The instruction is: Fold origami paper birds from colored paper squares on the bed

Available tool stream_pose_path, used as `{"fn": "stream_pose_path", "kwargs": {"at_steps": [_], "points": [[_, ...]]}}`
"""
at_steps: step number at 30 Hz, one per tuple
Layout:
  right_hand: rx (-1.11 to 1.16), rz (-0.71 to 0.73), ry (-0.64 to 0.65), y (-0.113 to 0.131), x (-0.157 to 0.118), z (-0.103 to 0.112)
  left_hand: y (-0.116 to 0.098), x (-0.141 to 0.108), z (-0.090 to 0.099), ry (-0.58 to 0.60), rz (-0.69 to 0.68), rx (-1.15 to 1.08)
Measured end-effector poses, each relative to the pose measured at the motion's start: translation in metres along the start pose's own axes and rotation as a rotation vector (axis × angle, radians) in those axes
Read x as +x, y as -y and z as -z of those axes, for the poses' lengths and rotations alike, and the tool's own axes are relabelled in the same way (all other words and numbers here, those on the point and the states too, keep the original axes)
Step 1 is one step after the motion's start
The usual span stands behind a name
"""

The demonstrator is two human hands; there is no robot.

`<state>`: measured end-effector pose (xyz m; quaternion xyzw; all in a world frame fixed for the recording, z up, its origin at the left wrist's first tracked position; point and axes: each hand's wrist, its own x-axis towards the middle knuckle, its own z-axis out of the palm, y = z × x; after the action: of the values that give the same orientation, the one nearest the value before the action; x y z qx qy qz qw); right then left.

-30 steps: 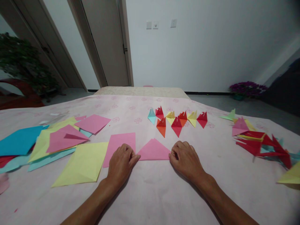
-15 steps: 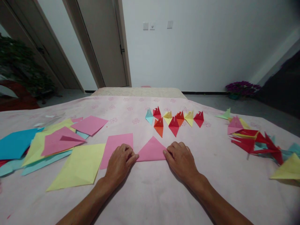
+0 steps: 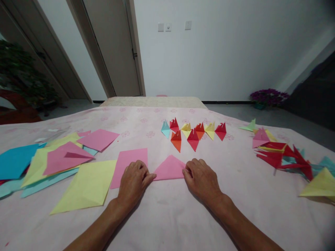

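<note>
Fingers point(image 3: 149, 178) of the left hand point(image 3: 134, 179) and the right hand point(image 3: 202, 176) pinch the two side corners of a pink folded paper point(image 3: 170, 169); how tightly is hard to see. It lies flat on the counter point(image 3: 167, 219), between the hands. They look busy lining up a fold. The next move seems to call for neat, even edges. Bare cloth gives room between the arms, but a pink square point(image 3: 125, 160) crowds the left hand, and little paper birds point(image 3: 194, 140) sit beyond.

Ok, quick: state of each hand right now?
Left hand: closed on the left corner of the folded pink paper.
Right hand: closed on its right corner.
</note>
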<state>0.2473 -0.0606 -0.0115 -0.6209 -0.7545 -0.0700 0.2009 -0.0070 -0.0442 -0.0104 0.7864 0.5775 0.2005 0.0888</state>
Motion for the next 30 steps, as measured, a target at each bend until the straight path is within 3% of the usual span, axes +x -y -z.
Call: {"fn": "stream_pose_path", "kwargs": {"at_steps": [8, 14, 22, 30], "points": [[0.232, -0.024, -0.041, -0.005, 0.000, 0.001, 0.011, -0.004, -0.004, 0.003, -0.054, -0.332], [0.299, -0.030, -0.025, -0.006, 0.000, 0.000, 0.006, -0.006, 0.000, 0.013, -0.186, -0.267], [0.234, -0.034, 0.037, -0.011, 0.009, -0.004, 0.001, -0.003, 0.001, 0.052, -0.088, -0.244], [0.326, -0.045, 0.126, -0.024, 0.012, -0.005, 0.002, -0.001, -0.001, 0.059, -0.077, -0.244]]}}
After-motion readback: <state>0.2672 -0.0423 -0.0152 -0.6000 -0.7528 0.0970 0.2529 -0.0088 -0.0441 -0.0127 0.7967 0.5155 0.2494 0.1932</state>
